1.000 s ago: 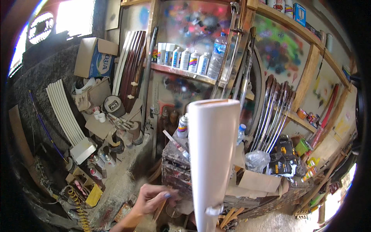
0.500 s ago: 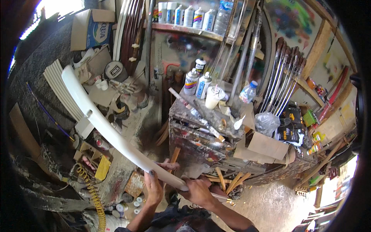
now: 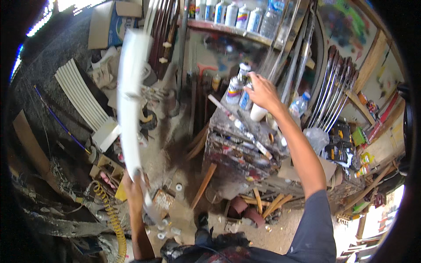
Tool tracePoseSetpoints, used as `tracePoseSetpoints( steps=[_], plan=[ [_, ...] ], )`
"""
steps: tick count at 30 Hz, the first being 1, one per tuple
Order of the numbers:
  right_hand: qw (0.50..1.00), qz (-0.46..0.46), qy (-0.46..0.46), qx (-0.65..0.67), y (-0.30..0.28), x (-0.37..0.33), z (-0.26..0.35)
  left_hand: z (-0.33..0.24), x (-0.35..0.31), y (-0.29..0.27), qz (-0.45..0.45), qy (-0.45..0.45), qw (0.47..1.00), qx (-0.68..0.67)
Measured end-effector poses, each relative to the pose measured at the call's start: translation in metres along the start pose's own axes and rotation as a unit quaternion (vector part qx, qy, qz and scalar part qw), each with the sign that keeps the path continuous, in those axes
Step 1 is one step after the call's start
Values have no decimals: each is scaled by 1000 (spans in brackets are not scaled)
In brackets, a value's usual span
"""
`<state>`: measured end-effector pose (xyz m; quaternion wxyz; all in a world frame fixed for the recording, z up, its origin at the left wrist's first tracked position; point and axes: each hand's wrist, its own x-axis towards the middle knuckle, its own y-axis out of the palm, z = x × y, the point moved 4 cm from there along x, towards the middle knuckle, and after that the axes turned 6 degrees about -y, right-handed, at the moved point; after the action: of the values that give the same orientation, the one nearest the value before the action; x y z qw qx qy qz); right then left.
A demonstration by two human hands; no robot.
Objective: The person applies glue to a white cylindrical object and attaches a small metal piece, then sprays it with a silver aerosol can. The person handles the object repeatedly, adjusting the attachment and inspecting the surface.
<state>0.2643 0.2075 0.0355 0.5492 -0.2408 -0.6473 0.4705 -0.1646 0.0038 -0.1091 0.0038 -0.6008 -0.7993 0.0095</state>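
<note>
My left hand [image 3: 135, 186] is closed round the lower part of a long, curved, glossy white piece [image 3: 128, 109], which stands nearly upright and is blurred at its upper end. Over the bench at the centre, my right hand [image 3: 263, 93] reaches out with thumb and forefinger apart. Its fingers are at the top of a blue-and-white spray can [image 3: 245, 101]; whether they touch it is hard to tell. Beside that stand a spray can with a coloured label [image 3: 234, 90] and a white can with a dark label [image 3: 244, 70]. A whitish cup [image 3: 258, 114] is partly hidden below my right hand.
Paint-stained sticks lie on the cluttered bench [image 3: 228, 164]. A clear bottle [image 3: 299, 104] stands right of my right forearm. Spray cans line the shelf [image 3: 228, 28] behind. A yellow coiled hose [image 3: 109, 219] hangs at the lower left; several dark-tipped rods [image 3: 335, 87] lean at the right.
My right hand has let go of the white piece and moved up and forward to the spray cans. The piece has swung from slanting to nearly upright, held by my left hand alone.
</note>
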Motion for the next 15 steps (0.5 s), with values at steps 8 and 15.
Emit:
tracePoseSetpoints(
  steps=[8, 15],
  plan=[
    [962, 199, 115, -144, 151, 110, -69, 38, -17, -5, 108, -64, 989, 78],
    [997, 82, 2, -2, 73, 85, 9, 6, 52, -9, 155, -6, 988, 11]
  ],
)
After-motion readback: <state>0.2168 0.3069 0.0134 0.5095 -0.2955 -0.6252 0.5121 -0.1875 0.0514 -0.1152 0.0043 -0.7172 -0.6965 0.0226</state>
